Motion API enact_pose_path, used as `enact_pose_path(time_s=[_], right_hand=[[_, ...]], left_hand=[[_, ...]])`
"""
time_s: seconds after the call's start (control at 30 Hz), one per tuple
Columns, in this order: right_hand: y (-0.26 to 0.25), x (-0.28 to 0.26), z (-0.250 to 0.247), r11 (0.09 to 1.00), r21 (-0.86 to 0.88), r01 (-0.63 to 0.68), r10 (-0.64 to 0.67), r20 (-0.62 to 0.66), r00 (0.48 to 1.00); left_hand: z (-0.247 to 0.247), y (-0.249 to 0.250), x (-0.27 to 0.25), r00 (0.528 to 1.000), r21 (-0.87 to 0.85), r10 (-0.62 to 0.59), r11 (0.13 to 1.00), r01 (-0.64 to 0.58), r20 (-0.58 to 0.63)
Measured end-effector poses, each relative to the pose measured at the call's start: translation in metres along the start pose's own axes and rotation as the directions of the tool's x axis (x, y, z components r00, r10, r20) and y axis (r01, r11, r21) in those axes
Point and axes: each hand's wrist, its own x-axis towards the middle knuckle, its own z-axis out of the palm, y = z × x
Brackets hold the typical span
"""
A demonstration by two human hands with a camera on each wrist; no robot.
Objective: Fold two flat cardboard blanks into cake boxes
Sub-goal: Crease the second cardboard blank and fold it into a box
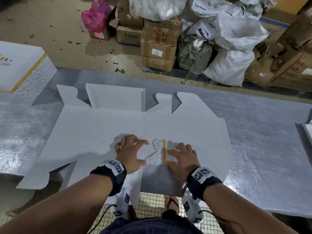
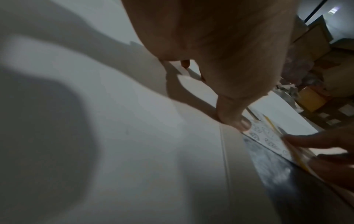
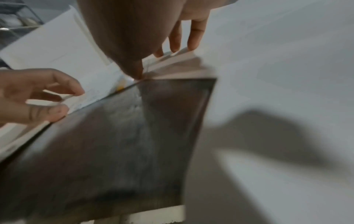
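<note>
A big white cardboard blank (image 1: pixel 118 125) lies flat on the grey table (image 1: pixel 261 132), and its far flaps (image 1: pixel 116 98) stand partly raised. At the near edge a small flap (image 1: pixel 157 154) is folded over onto the blank, showing a printed pattern and a yellow stripe. My left hand (image 1: pixel 133 147) rests spread-fingered on the blank just left of that flap. Its thumb (image 2: pixel 298 121) presses at the flap's edge. My right hand (image 1: pixel 181 152) lies flat just right of the yellow stripe, its straight fingers (image 3: pixel 193 37) touching the folded card. Neither hand grips anything.
A finished white cake box (image 1: pixel 22 68) with yellow trim stands at the table's far left. Another white card piece (image 1: pixel 308 132) shows at the right edge. Beyond the table, brown cartons (image 1: pixel 158 48) and white sacks (image 1: pixel 236 39) are piled on the tiled floor.
</note>
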Motion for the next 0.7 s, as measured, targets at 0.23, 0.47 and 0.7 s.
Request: enact_pose_path(time_s=[0.23, 0.47, 0.7], right_hand=[[0.028, 0.016, 0.015, 0.98, 0.095, 0.174, -0.177, 0.027, 0.984], [0.034, 0.017, 0.023, 0.975, -0.026, 0.221, -0.218, 0.076, 0.973], [0.037, 0.018, 0.025, 0.972, -0.016, 0.235, -0.233, 0.088, 0.969]], left_hand=[[0.013, 0.002, -0.003, 0.978, 0.046, 0.124, 0.99, -0.133, 0.17], [0.006, 0.012, 0.0, 0.985, -0.056, 0.041, 0.998, -0.032, 0.17], [0.008, 0.015, 0.001, 0.994, -0.034, -0.019, 0.999, 0.023, 0.107]])
